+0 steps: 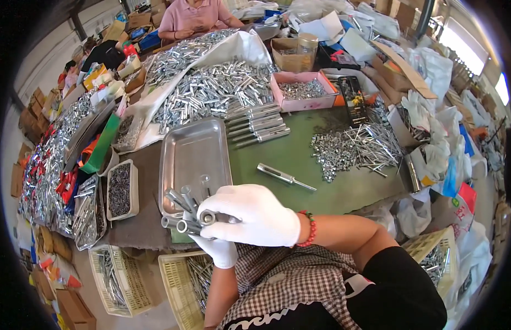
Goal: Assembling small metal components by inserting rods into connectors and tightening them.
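Both gloved hands are bunched up together: the right hand has its fingers curled shut around a bundle of metal tubes, and the left hand sits underneath, clamped on the same bunch. The tubes poke out over the near edge of a steel tray on the green desk. A lone metal rod lies just right of the tray, with a loose heap of small metal parts further right.
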`<state>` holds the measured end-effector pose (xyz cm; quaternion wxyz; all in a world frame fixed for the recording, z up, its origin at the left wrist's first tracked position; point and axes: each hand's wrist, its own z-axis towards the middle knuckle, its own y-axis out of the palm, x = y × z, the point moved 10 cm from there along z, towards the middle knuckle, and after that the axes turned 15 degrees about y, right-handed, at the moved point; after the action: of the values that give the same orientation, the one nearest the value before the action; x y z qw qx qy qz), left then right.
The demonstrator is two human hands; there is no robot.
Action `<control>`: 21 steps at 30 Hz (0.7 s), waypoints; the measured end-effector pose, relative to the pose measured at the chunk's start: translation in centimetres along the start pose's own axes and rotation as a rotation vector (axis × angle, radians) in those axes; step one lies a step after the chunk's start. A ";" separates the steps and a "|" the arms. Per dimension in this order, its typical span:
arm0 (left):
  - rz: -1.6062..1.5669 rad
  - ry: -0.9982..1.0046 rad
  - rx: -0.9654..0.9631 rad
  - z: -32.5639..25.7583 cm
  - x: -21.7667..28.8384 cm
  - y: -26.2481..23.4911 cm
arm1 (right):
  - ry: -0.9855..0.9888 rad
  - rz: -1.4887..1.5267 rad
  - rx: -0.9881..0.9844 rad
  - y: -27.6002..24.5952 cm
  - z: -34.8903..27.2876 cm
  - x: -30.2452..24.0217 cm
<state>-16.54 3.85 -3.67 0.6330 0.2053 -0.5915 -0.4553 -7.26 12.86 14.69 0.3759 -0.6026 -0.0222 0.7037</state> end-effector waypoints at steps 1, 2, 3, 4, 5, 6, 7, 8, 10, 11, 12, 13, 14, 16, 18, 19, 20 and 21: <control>0.003 0.001 0.002 -0.1 -0.3 -0.3 | 0.000 0.003 -0.002 -1.0 -0.1 -1.0; 0.255 0.170 -0.079 -0.1 1.0 0.3 | -0.038 0.017 0.065 -3.2 -0.5 -2.4; 0.507 0.336 -0.160 -0.3 2.2 1.3 | -0.074 0.031 0.134 -5.3 -0.9 -3.5; 0.573 0.299 -0.124 -0.3 1.9 1.0 | -0.061 0.014 0.180 -7.1 -1.4 -3.7; 0.735 0.377 -0.139 0.0 2.8 2.2 | -0.052 0.004 0.221 -8.4 -1.7 -3.7; 0.774 0.371 -0.160 0.1 2.8 2.0 | -0.047 -0.056 0.240 -8.5 -1.6 -3.0; 0.812 0.365 -0.182 0.1 2.6 1.6 | 0.045 -0.154 0.190 -7.7 -1.1 -1.3; 0.744 0.435 -0.131 0.2 2.9 1.4 | 0.043 -0.207 0.191 -7.6 -1.0 -0.8; 0.723 0.385 -0.098 0.3 2.7 1.0 | 0.058 -0.252 0.229 -8.6 -1.2 -1.0; 0.700 0.335 -0.068 0.2 2.5 0.5 | 0.075 -0.243 0.265 -9.7 -1.3 -1.6; 0.695 0.320 -0.079 0.2 2.4 0.6 | 0.036 -0.162 0.384 -10.9 -1.6 -0.7; 0.703 0.320 -0.068 0.1 2.5 0.1 | 0.194 -0.135 0.303 -10.5 -1.2 1.0; 0.731 0.326 -0.102 0.5 2.2 0.5 | 0.190 -0.219 0.279 -10.3 -0.7 1.8; 0.734 0.159 -0.114 0.2 1.7 0.6 | 0.170 -0.277 0.329 -11.0 -0.7 1.9; 0.715 0.162 -0.088 -0.1 1.8 0.2 | 0.215 -0.027 0.427 -12.9 -1.5 2.5; 0.689 0.165 -0.078 -0.2 1.8 0.2 | 0.263 0.103 0.406 -13.2 -1.1 3.3; 0.659 0.160 -0.029 0.1 1.6 0.2 | 0.273 -0.123 0.389 -12.9 -0.5 3.4; 0.659 0.163 -0.026 0.1 1.7 -0.1 | 0.280 -0.348 0.369 -12.4 0.0 3.8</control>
<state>-16.81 2.44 -2.75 0.7939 0.0307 -0.5676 -0.2159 -0.96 23.83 17.50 0.5937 -0.6024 0.0552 0.5307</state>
